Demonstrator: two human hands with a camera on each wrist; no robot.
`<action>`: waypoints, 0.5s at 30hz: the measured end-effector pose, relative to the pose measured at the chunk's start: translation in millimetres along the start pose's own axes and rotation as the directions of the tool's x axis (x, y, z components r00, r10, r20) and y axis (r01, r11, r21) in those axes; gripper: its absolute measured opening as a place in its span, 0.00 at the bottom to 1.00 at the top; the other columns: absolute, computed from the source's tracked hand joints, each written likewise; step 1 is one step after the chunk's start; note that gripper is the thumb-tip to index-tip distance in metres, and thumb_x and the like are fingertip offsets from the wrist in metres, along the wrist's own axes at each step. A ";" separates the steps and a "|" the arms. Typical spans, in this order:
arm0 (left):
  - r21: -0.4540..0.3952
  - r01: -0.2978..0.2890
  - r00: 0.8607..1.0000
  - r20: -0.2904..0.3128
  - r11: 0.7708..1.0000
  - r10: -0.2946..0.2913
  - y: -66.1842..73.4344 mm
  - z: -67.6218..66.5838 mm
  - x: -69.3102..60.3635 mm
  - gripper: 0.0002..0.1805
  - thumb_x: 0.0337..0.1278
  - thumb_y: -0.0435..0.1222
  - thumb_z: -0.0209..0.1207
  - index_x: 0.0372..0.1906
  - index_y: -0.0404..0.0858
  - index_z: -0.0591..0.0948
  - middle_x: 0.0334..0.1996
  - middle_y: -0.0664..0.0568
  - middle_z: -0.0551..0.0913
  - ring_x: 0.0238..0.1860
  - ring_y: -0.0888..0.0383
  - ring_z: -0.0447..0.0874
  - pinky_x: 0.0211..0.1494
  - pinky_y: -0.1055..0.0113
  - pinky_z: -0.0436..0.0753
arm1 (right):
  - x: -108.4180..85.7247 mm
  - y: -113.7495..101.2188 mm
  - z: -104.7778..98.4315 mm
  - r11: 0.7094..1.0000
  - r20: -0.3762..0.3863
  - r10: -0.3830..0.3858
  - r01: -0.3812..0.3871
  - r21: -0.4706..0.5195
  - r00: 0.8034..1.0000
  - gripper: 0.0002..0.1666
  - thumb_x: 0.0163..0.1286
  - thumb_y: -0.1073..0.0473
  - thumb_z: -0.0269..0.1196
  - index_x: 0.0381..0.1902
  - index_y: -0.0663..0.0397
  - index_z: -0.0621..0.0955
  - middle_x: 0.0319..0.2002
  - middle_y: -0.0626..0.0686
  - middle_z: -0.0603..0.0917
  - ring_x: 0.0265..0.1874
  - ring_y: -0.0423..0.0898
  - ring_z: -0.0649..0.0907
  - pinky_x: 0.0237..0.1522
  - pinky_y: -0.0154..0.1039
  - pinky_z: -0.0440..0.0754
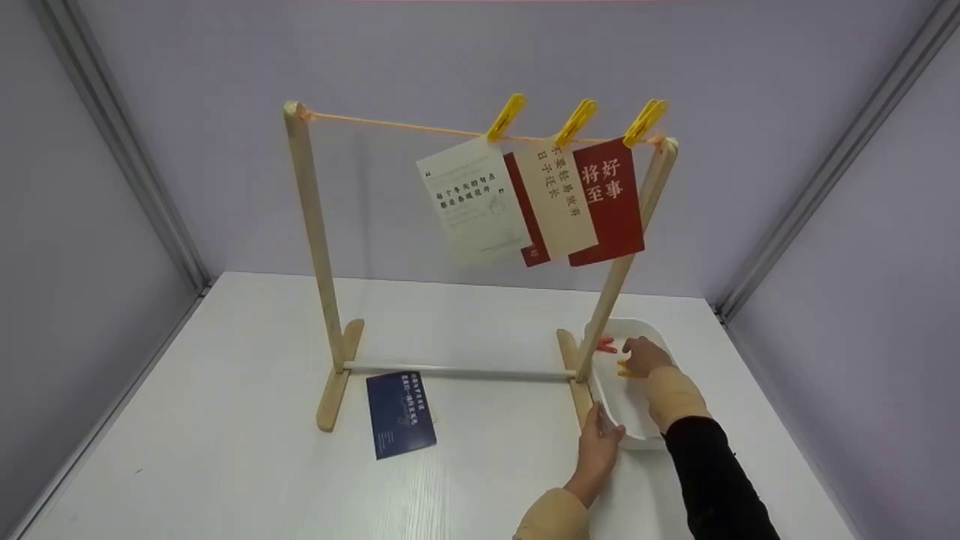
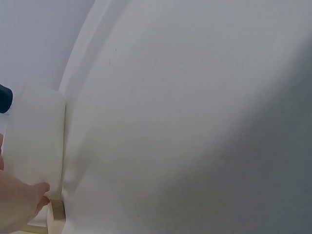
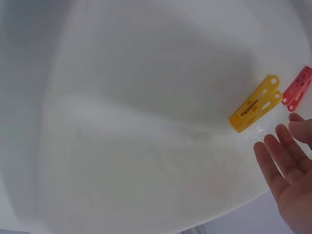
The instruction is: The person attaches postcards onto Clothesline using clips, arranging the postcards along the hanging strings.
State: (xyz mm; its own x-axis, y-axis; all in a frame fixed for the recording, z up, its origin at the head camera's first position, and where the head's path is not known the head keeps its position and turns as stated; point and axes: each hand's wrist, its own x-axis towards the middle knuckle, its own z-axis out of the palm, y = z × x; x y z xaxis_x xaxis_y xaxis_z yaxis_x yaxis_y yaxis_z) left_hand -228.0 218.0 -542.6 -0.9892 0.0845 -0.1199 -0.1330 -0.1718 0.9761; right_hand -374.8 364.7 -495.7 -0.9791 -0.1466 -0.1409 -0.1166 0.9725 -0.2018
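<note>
Reaching with empty, loosely extended fingers, the right hand [image 3: 291, 183] hovers beside a yellow clip [image 3: 254, 111] in the white tray [image 1: 643, 444]; pinching its splayed handles seems surest. The left hand [image 1: 598, 450] pinches the tray's wall. A red clip [image 3: 298, 88] lies close; a wooden foot [image 1: 581, 403] crowds the left edge; the near end looks bare.

Booth [image 1: 480, 52]: lab-like work enclosure — plain.
Panels [image 1: 862, 247]: pale, on three sides.
Posts [image 1: 127, 142]: grey metal, at both rear corners.
Counter [image 1: 225, 480]: white — set between the panels.
</note>
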 end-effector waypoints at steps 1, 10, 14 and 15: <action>0.001 0.008 1.000 0.001 1.000 -0.008 0.5 -0.3 0.3 0.31 0.55 0.30 0.55 0.65 0.29 0.61 0.64 0.35 0.61 0.65 0.38 0.53 0.63 0.46 0.54 | -1.4 -0.2 -0.5 1.000 0.023 0.020 -0.020 -0.005 1.000 0.18 0.62 0.67 0.55 0.49 0.72 0.72 0.45 0.71 0.74 0.47 0.64 0.74 0.51 0.54 0.69; -0.010 0.000 1.000 -0.003 1.000 0.000 1.3 -0.2 0.9 0.30 0.55 0.28 0.55 0.64 0.29 0.62 0.63 0.36 0.62 0.65 0.39 0.55 0.63 0.46 0.54 | -0.3 8.2 5.9 0.993 0.185 0.120 -0.120 -0.013 0.975 0.19 0.53 0.67 0.61 0.44 0.72 0.76 0.40 0.64 0.79 0.37 0.56 0.76 0.47 0.51 0.73; -0.018 -0.030 1.000 -0.002 0.999 0.030 1.3 0.9 0.2 0.30 0.54 0.27 0.55 0.64 0.27 0.62 0.63 0.34 0.62 0.64 0.39 0.55 0.63 0.47 0.55 | 2.7 9.6 10.5 0.991 0.183 0.126 -0.114 -0.075 0.975 0.14 0.54 0.65 0.63 0.38 0.69 0.78 0.34 0.60 0.79 0.31 0.53 0.76 0.41 0.48 0.75; -0.022 -0.035 0.999 -0.005 0.999 0.035 1.1 1.0 0.1 0.30 0.53 0.26 0.55 0.63 0.26 0.62 0.63 0.34 0.62 0.64 0.39 0.56 0.63 0.48 0.55 | 2.9 9.3 11.9 0.990 0.184 0.127 -0.114 -0.079 0.975 0.15 0.53 0.65 0.64 0.38 0.69 0.78 0.34 0.59 0.79 0.31 0.53 0.75 0.41 0.48 0.75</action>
State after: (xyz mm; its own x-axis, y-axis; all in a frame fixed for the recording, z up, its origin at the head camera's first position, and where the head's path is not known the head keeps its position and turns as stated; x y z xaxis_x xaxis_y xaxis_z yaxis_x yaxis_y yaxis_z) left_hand -228.3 218.8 -541.3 -0.9935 0.0736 -0.0867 -0.0996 -0.1957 0.9756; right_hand -376.7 371.1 -509.6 -0.9383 -0.0526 -0.3417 -0.0167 0.9941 -0.1071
